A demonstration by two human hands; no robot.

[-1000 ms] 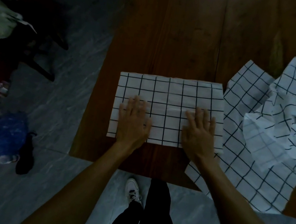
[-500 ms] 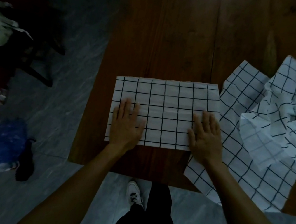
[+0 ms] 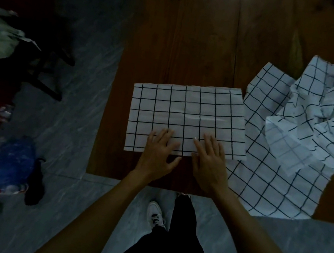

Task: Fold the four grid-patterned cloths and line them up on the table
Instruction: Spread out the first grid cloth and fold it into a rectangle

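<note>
A white cloth with a black grid [image 3: 187, 116] lies folded into a flat rectangle near the front of the dark wooden table [image 3: 196, 43]. My left hand [image 3: 158, 153] and my right hand [image 3: 210, 164] rest flat, fingers spread, on the cloth's near edge, close together at its middle. To the right a flat grid cloth [image 3: 271, 182] hangs a little over the table's front edge, partly under the folded one. On top of it lies a crumpled heap of grid cloth [image 3: 324, 120]; how many cloths it holds is unclear.
The table's left edge [image 3: 106, 116] and front edge border a grey stone floor. On the floor to the left lie a blue plastic bag [image 3: 5, 162], a dark sock-like item [image 3: 34, 188] and a dark chair frame [image 3: 45, 72]. My leg and white shoe [image 3: 155, 213] stand below.
Both hands have slid from the cloth's outer parts toward its middle and down to its near edge. The cloth looks flatter.
</note>
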